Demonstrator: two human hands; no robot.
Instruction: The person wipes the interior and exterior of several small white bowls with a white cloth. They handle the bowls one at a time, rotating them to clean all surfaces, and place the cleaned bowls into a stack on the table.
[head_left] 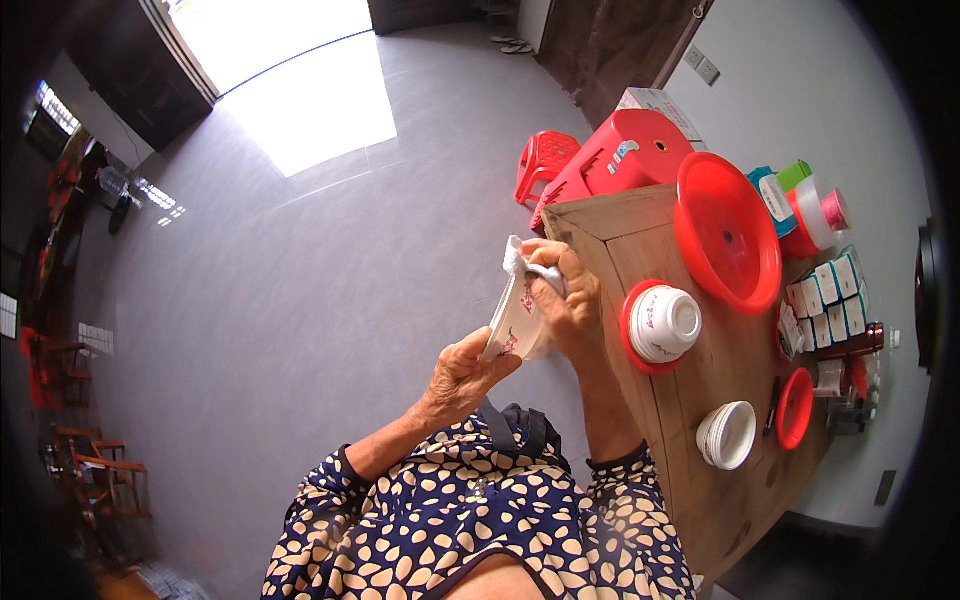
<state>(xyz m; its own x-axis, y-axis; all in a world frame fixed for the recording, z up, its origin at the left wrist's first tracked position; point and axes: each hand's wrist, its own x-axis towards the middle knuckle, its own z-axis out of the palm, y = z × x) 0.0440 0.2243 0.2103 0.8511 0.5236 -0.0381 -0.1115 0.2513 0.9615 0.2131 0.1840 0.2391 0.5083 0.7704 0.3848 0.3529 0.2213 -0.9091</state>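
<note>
A white bowl with red flower patterns is tilted on its side in front of my body. My left hand grips its lower edge, thumb on the near side. A white cloth is bunched in my right hand, whose fingers press it over the bowl's upper rim. On the wooden table to my right, nearest my right hand, stacked white bowls lie upside down on a red plate. Closer to me, more nested white bowls rest with the opening tipped sideways.
A large red basin lies toward the table's far end, beyond the stack. Small boxes, a red lid or dish and a dark slim object line the wall side. Red plastic stools stand past the far corner.
</note>
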